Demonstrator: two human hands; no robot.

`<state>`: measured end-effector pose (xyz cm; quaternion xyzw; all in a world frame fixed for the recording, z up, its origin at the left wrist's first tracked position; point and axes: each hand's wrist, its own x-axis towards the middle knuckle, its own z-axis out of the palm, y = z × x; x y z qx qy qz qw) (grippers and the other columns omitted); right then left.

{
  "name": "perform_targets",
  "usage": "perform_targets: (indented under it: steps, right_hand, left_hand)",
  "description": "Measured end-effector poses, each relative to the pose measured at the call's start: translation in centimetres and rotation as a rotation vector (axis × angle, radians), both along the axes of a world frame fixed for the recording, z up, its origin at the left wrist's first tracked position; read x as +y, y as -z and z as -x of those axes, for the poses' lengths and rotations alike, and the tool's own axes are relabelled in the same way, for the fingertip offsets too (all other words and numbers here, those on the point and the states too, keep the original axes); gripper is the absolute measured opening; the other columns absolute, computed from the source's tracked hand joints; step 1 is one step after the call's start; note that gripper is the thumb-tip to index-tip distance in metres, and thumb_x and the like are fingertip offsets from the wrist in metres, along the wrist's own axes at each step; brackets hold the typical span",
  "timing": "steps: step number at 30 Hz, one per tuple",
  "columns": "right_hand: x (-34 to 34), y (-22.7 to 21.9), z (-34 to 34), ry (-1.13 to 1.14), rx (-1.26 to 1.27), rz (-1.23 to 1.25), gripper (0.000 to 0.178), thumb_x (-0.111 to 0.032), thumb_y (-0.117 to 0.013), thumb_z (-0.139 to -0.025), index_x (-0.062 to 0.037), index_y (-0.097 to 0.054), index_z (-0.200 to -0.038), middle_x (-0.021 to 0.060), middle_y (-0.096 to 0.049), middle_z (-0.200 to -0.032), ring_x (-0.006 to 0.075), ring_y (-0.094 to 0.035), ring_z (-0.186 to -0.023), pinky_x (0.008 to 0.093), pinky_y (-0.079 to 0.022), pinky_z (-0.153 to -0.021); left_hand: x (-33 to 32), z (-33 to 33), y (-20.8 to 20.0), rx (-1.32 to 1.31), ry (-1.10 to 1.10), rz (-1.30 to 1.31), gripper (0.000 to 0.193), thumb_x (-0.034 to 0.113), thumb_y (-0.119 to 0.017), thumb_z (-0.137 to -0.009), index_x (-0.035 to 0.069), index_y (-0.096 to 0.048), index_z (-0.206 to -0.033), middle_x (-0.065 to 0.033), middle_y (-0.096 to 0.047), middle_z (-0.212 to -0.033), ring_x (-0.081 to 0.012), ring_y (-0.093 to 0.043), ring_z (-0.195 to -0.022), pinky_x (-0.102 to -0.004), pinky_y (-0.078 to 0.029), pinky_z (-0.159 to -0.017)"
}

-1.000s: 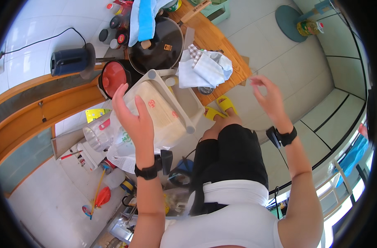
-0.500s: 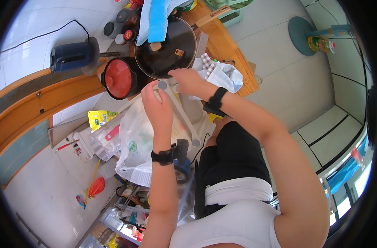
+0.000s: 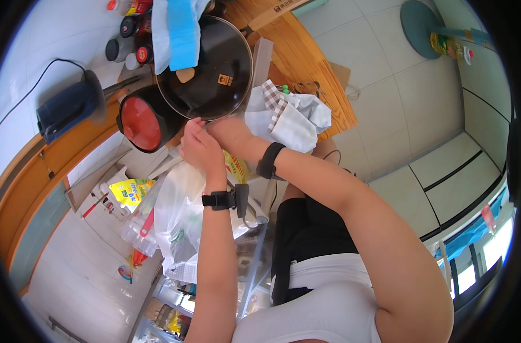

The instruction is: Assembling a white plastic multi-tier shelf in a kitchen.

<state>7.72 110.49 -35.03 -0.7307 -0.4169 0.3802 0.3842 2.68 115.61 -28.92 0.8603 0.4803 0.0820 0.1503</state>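
Here, a person's bare left hand and right hand crowd together just beside a round, dark lidded pan on an orange-brown wooden counter, near a white plastic bag; whether either grip is closed on anything cannot be told.

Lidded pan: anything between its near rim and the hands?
Nothing visible. The left hand and right hand are right by the near rim of the lidded pan; contact can't be told. The blue-and-white cloth overlaps its far left part, beyond the hands.
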Motion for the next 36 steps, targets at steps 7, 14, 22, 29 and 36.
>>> perform_targets:
  steps: [7, 14, 22, 29, 36]
  right_hand:
    - [0.2, 1.2, 1.6, 0.150, 0.017, -0.062, 0.010, -0.013, -0.062, -0.078, -0.0059, -0.069, -0.080, 0.0133, -0.070, -0.084, 0.0317, -0.069, -0.083, 0.0393, -0.055, -0.075]
    - [0.2, 1.2, 1.9, 0.174, 0.115, -0.076, 0.010, -0.013, -0.062, -0.079, -0.0050, -0.066, -0.082, 0.0142, -0.070, -0.084, 0.0343, -0.068, -0.087, 0.0397, -0.053, -0.089]
    - [-3.4, -1.5, 2.8, 0.335, 0.019, -0.121, 0.043, -0.005, -0.055, -0.086, 0.0009, -0.047, -0.128, 0.0224, -0.054, -0.132, 0.0366, -0.056, -0.120, 0.0405, -0.050, -0.096]
    - [-10.4, -5.5, 2.5, 0.288, 0.158, -0.050, 0.051, -0.001, -0.051, -0.085, -0.0056, -0.043, -0.136, 0.0182, -0.053, -0.131, 0.0371, -0.056, -0.115, 0.0436, -0.050, -0.091]
    - [-16.6, -8.7, 4.7, 0.267, -0.033, -0.146, 0.049, 0.006, -0.050, -0.079, -0.0053, -0.054, -0.126, 0.0170, -0.061, -0.117, 0.0377, -0.060, -0.106, 0.0419, -0.050, -0.086]
  left_hand:
    - [-0.2, -0.9, 0.7, 0.107, -0.018, -0.074, 0.039, 0.038, -0.039, -0.101, 0.007, -0.063, -0.105, -0.0081, -0.069, -0.092, -0.0329, -0.061, -0.092, -0.0454, -0.039, -0.084]
    - [-0.1, -1.0, 0.9, 0.047, 0.011, -0.114, 0.040, 0.039, -0.040, -0.101, 0.006, -0.062, -0.106, -0.0104, -0.068, -0.095, -0.0342, -0.060, -0.092, -0.0460, -0.039, -0.083]
    - [0.3, -0.5, 0.3, 0.039, 0.076, -0.156, 0.042, 0.034, -0.035, -0.103, 0.001, -0.058, -0.117, -0.0193, -0.064, -0.115, -0.0391, -0.057, -0.107, -0.0477, -0.042, -0.090]
    - [-4.7, -2.1, -9.4, -0.261, 0.202, -0.223, 0.047, 0.028, -0.041, -0.100, -0.004, -0.045, -0.135, -0.0250, -0.046, -0.137, -0.0431, -0.032, -0.135, -0.0505, -0.021, -0.113]
    - [-9.9, 10.9, -19.0, -0.344, 0.554, 0.235, 0.036, 0.018, -0.059, -0.090, 0.002, -0.057, -0.123, -0.0186, -0.055, -0.127, -0.0404, -0.050, -0.121, -0.0501, -0.035, -0.106]
